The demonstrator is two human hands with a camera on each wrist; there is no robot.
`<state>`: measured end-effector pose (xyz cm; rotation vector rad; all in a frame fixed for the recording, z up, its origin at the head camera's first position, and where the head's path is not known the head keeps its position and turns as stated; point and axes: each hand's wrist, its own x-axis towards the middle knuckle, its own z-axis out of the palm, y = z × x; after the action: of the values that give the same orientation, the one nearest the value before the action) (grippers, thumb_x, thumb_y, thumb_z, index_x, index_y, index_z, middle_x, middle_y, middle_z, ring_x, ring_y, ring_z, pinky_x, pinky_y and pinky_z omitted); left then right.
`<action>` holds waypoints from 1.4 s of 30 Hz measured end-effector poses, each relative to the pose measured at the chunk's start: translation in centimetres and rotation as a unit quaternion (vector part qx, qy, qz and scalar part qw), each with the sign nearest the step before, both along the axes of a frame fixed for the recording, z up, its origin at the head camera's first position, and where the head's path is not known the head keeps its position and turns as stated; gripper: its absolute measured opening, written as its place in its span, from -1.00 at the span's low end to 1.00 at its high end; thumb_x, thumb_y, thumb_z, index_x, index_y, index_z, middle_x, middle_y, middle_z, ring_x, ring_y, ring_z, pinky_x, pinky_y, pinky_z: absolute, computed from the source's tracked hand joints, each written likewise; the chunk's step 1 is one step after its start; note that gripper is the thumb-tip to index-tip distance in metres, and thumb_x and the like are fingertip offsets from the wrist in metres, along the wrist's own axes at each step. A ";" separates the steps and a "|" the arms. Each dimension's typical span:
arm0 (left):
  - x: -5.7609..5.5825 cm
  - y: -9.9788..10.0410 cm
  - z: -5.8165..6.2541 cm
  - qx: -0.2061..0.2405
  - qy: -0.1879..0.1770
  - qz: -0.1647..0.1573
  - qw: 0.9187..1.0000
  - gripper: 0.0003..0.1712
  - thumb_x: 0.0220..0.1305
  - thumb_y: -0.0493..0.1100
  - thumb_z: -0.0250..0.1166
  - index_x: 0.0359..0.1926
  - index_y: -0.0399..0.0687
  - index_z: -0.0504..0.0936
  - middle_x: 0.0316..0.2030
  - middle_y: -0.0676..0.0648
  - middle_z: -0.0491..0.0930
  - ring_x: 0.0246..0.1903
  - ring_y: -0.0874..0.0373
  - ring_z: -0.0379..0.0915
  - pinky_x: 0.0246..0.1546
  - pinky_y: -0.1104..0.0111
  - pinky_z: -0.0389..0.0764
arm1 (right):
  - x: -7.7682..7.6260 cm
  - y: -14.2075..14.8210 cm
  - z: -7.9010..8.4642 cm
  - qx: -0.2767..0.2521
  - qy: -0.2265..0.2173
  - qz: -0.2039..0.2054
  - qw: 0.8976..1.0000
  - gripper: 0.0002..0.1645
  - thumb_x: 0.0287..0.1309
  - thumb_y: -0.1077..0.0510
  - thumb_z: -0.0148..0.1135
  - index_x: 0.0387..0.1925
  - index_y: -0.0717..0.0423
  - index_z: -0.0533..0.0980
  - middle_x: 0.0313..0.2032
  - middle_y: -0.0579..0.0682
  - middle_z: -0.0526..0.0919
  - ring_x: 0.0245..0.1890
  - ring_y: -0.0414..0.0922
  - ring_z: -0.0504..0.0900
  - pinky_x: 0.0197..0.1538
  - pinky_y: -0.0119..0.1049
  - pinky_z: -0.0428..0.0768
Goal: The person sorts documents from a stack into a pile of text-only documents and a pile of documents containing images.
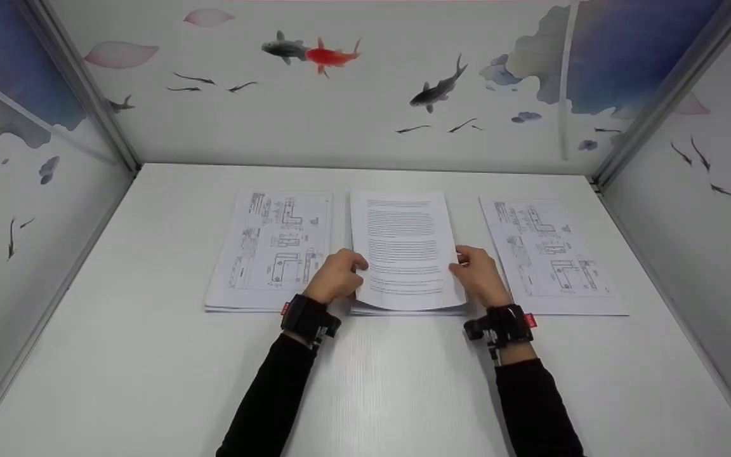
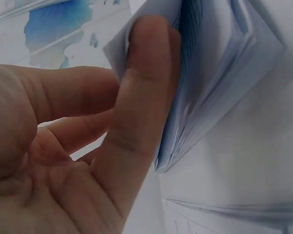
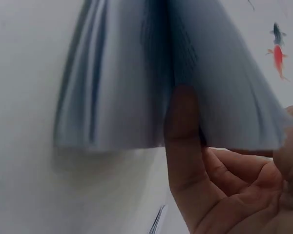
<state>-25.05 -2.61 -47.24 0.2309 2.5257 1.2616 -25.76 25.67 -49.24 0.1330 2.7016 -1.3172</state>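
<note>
In the head view a stack of printed text sheets (image 1: pixel 403 247) lies in the middle of the table. My left hand (image 1: pixel 338 276) pinches its left edge, and my right hand (image 1: pixel 480 276) pinches the right edge. The top sheets are lifted and bowed a little above the rest. Seen from the left wrist, a finger of the left hand (image 2: pixel 88 146) reaches in between the fanned sheets (image 2: pixel 205 73). The right wrist view likewise shows a finger of the right hand (image 3: pixel 224 190) between the parted sheets (image 3: pixel 122 83).
A stack of technical drawings (image 1: pixel 276 247) lies to the left, partly behind the left hand. Another drawing stack (image 1: pixel 549 254) is on the right. The white table (image 1: pixel 378 387) is enclosed by wall panels printed with fish (image 1: pixel 330 57) at the back and sides.
</note>
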 end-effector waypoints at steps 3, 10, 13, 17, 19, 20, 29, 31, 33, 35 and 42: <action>0.1 0.0 -0.1 -0.005 -0.012 -0.001 1.000 -0.48 0.04 -0.47 0.12 0.10 -0.32 0.58 -0.19 -0.20 0.53 -0.36 0.04 0.49 -0.42 0.37 0.51 | 0.1 0.4 -0.2 0.023 0.010 0.002 1.000 -0.42 0.33 0.24 0.08 0.33 0.38 0.31 0.09 0.34 0.54 0.07 0.17 0.56 0.09 -0.03 0.52; 0.2 0.0 -0.2 -0.080 0.018 0.015 0.996 -0.54 0.20 -0.24 0.25 0.15 -0.20 0.56 -0.06 -0.21 0.64 -0.27 0.02 0.56 -0.25 0.22 0.57 | 0.1 0.8 -0.4 0.093 0.030 0.036 0.995 -0.50 0.23 0.28 0.11 0.19 0.42 0.45 -0.09 0.30 0.62 -0.11 0.11 0.59 -0.04 -0.07 0.56; 0.3 0.0 -0.1 -0.117 0.037 0.021 0.992 -0.54 0.23 -0.21 0.25 0.16 -0.21 0.55 0.00 -0.22 0.65 -0.13 -0.03 0.56 -0.06 0.11 0.56 | 0.1 0.8 -0.4 0.109 0.029 0.043 0.993 -0.55 0.18 0.32 0.15 0.11 0.40 0.52 -0.18 0.23 0.63 -0.22 0.02 0.57 -0.17 -0.21 0.54; 0.3 0.0 0.1 -0.121 0.038 0.015 0.992 -0.52 0.19 -0.31 0.19 0.17 -0.25 0.53 0.03 -0.24 0.64 -0.07 -0.06 0.56 0.05 0.06 0.54 | 0.1 0.8 -0.1 0.107 0.017 0.035 0.994 -0.52 0.16 0.34 0.19 0.14 0.41 0.50 -0.19 0.22 0.63 -0.24 -0.01 0.55 -0.23 -0.28 0.51; 0.3 0.0 0.2 -0.118 0.032 0.015 0.992 -0.51 0.17 -0.34 0.18 0.18 -0.23 0.53 0.02 -0.23 0.64 -0.08 -0.05 0.55 0.05 0.06 0.53 | 0.2 0.8 0.0 0.105 0.011 0.034 0.994 -0.52 0.16 0.34 0.19 0.14 0.41 0.50 -0.19 0.22 0.63 -0.25 0.00 0.55 -0.25 -0.29 0.50; 0.4 -0.1 0.2 -0.119 0.031 0.015 0.992 -0.51 0.17 -0.34 0.18 0.17 -0.23 0.54 0.01 -0.23 0.64 -0.08 -0.05 0.55 0.05 0.06 0.53 | 0.2 0.8 0.0 0.104 0.009 0.035 0.994 -0.53 0.15 0.34 0.19 0.13 0.40 0.51 -0.21 0.20 0.62 -0.27 -0.01 0.54 -0.27 -0.30 0.49; 0.6 -0.3 0.4 -0.173 0.054 0.002 0.983 -0.60 0.31 -0.11 0.22 0.05 -0.29 0.60 -0.11 -0.22 0.67 -0.19 -0.03 0.59 -0.15 0.12 0.60 | 0.2 1.0 0.1 0.093 -0.004 0.039 0.995 -0.81 0.21 0.27 0.16 -0.19 0.29 0.59 -0.47 0.00 0.50 -0.55 -0.16 0.44 -0.50 -0.37 0.39; 0.6 -0.2 0.4 -0.180 0.061 0.002 0.982 -0.64 0.33 -0.11 0.20 -0.03 -0.32 0.61 -0.27 -0.18 0.65 -0.33 0.01 0.53 -0.32 0.19 0.56 | 0.2 0.9 0.1 0.096 -0.002 0.039 0.995 -0.82 0.23 0.25 0.13 -0.21 0.28 0.59 -0.50 -0.01 0.48 -0.58 -0.17 0.43 -0.53 -0.37 0.38; 0.7 -0.1 0.3 -0.184 0.062 -0.002 0.981 -0.69 0.32 -0.13 0.18 -0.13 -0.33 0.61 -0.42 -0.12 0.56 -0.45 0.04 0.45 -0.47 0.25 0.47 | 0.3 0.8 0.1 0.100 -0.001 0.038 0.994 -0.83 0.25 0.23 0.12 -0.26 0.26 0.58 -0.52 -0.02 0.47 -0.59 -0.16 0.42 -0.54 -0.36 0.37; 0.7 0.0 0.1 -0.189 0.059 -0.010 0.980 -0.73 0.32 -0.14 0.17 -0.20 -0.31 0.62 -0.49 -0.08 0.50 -0.51 0.07 0.39 -0.53 0.29 0.38 | 0.4 0.6 0.0 0.105 0.000 0.041 0.994 -0.83 0.27 0.21 0.11 -0.34 0.25 0.55 -0.54 -0.03 0.43 -0.56 -0.13 0.42 -0.52 -0.34 0.36; 0.9 0.1 -0.4 -0.211 0.072 -0.027 0.974 -0.77 0.32 -0.17 0.18 -0.32 -0.27 0.65 -0.54 -0.06 0.51 -0.54 0.07 0.40 -0.52 0.26 0.42 | 0.7 0.0 -0.3 0.123 0.015 0.057 0.991 -0.72 0.33 0.15 0.09 -0.51 0.17 0.42 -0.58 -0.06 0.35 -0.52 -0.09 0.39 -0.46 -0.30 0.31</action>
<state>-24.16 -2.47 -47.62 0.2982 2.8131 0.6816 -25.07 25.69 -49.59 -0.0182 2.8397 -0.9597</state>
